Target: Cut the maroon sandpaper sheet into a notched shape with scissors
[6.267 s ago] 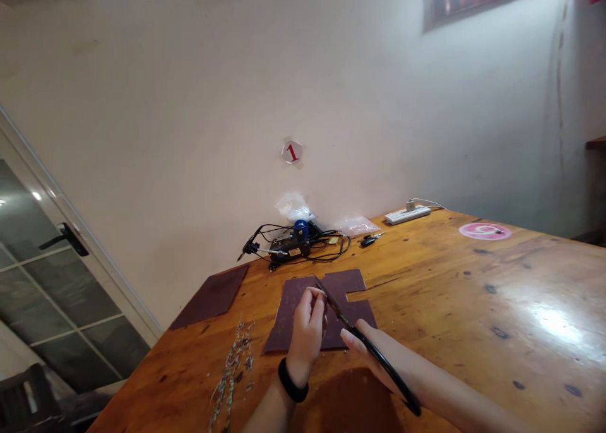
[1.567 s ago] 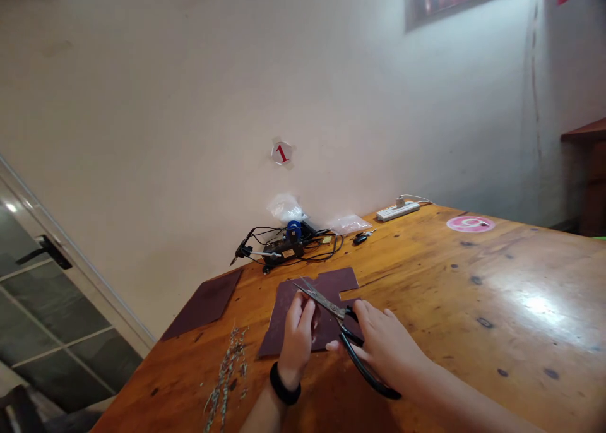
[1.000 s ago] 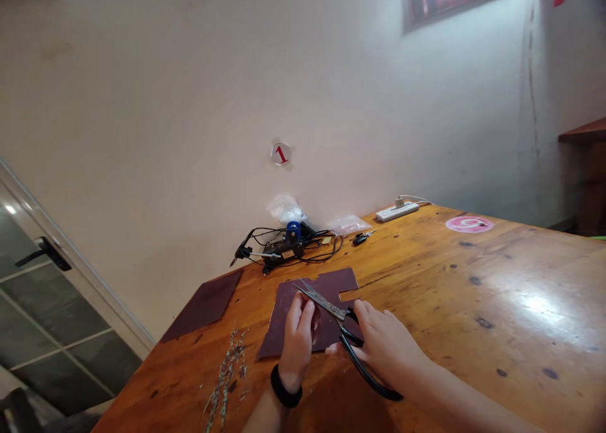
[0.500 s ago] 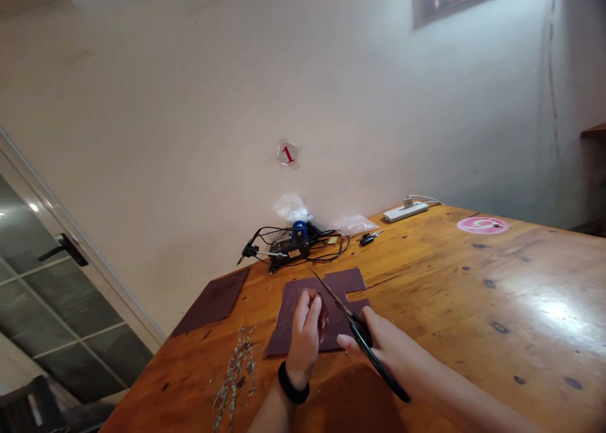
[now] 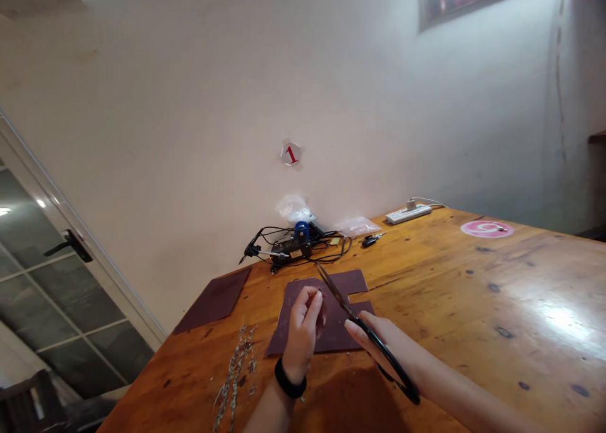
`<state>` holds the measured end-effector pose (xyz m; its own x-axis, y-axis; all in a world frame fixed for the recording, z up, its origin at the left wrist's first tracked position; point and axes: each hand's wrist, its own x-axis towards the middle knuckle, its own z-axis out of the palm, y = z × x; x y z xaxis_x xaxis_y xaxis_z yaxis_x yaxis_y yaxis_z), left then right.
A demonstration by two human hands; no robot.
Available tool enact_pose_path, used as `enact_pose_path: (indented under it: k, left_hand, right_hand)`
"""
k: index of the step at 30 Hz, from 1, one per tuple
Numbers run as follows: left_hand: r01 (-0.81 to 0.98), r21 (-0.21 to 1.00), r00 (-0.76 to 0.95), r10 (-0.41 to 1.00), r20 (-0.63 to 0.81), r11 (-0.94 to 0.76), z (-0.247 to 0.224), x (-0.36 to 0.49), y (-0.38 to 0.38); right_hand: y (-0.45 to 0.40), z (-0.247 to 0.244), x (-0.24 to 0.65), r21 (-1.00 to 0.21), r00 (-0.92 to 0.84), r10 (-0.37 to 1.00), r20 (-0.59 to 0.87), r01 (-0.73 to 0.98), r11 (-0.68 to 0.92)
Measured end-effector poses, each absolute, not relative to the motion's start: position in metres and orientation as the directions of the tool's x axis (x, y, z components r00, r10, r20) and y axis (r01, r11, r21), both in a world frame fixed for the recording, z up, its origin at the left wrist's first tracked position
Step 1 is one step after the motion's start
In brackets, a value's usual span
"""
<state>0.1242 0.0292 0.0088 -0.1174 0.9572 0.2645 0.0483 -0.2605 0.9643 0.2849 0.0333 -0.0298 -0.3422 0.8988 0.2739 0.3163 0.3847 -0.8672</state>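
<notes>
My left hand [image 5: 304, 326], with a black band on its wrist, is closed in a pinch over the dark maroon sheet [image 5: 288, 319]; a tiny dark bit shows at its fingertips, too small to name. Black-handled scissors [image 5: 379, 341] are in my right hand [image 5: 374, 338], their blades slightly apart and pointing up and left, beside my left fingers. The sheet lies on the wooden table and has a notch in its right side. Left of my left hand lies a strip of small pale and dark scraps [image 5: 234, 373].
A second maroon sheet [image 5: 213, 300] lies at the table's left edge. Along the wall are tangled black cables with a device [image 5: 291, 247], plastic bags [image 5: 357, 226], a key [image 5: 370, 239] and a white power strip [image 5: 408, 214]. A pink round sticker [image 5: 487, 230] is at the right.
The scissors have turned in my right hand, with their handles lower and further right, and their blades have parted slightly. My left hand keeps its pinch. The whole view has shifted slightly.
</notes>
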Motion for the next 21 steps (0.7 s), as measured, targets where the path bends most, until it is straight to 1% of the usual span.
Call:
enact_pose_path:
  k: [2, 5, 8, 11, 14, 17, 21]
  left_hand:
    - [0.054, 0.961, -0.108, 0.955, 0.276, -0.271, 0.009, 0.123, 0.029]
    - [0.103, 0.951, -0.034, 0.955, 0.296, -0.291, 0.008, 0.121, 0.027]
    - [0.167, 0.946, 0.062, 0.961, 0.270, -0.276, 0.008, 0.123, 0.026]
    - [0.249, 0.928, 0.168, 0.956, 0.242, -0.278, 0.007, 0.126, 0.026]
    - [0.352, 0.884, 0.259, 0.940, 0.222, -0.306, 0.006, 0.128, 0.026]
    - [0.420, 0.845, 0.278, 0.934, 0.227, -0.330, 0.006, 0.129, 0.025]
    - [0.457, 0.823, 0.293, 0.931, 0.218, -0.337, 0.008, 0.128, 0.023]
  right_hand:
    - [0.032, -0.027, 0.283, -0.888, -0.330, 0.908, 0.257, 0.289, 0.357]
    - [0.031, -0.023, 0.281, -0.934, -0.306, 0.919, 0.250, 0.175, 0.313]
    - [0.034, -0.023, 0.280, -0.946, -0.257, 0.916, 0.309, 0.017, 0.324]
    - [0.038, -0.024, 0.282, -0.931, -0.201, 0.909, 0.366, -0.084, 0.356]
    - [0.040, -0.026, 0.285, -0.924, -0.179, 0.907, 0.382, -0.108, 0.368]
    - [0.042, -0.030, 0.285, -0.919, -0.183, 0.900, 0.395, -0.090, 0.385]
    - [0.045, -0.037, 0.286, -0.915, -0.224, 0.888, 0.402, -0.056, 0.400]
